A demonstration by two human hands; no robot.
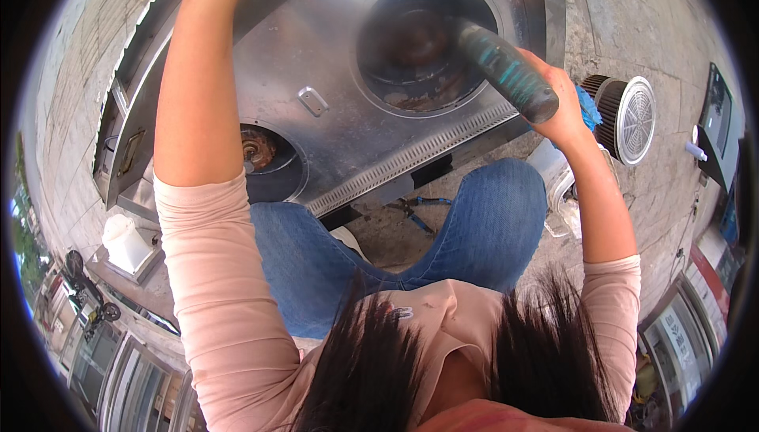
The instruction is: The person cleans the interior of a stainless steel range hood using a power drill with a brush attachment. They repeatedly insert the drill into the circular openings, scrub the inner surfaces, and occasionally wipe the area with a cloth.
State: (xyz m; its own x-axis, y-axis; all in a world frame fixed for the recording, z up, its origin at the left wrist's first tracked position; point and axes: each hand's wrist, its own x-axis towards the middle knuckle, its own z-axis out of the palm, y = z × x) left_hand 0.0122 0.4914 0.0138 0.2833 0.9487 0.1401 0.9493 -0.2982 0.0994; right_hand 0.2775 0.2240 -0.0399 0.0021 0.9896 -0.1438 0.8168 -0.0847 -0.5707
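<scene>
My right hand (560, 97) is closed around a thick, dark cylindrical handle (513, 76) with worn teal marks. The far end of this tool is blurred over the large round opening (409, 97) of a stainless steel housing (332, 46), which looks like a range hood. Brown and black grime coats the inside of that opening. A smaller-looking round opening (278, 177) at the lower left holds a rusty hub (258, 147), partly hidden by my left arm. My left forearm reaches up past the top edge, leaving my left hand out of view.
A fan wheel with a round metal grille (637, 121) lies at right, near blue plastic (587, 109) and a whitish container (542, 162). Blue-handled pliers (418, 215) lie on the floor between my knees. A white container (124, 245) stands at left; a dark glass panel (717, 118) lies far right.
</scene>
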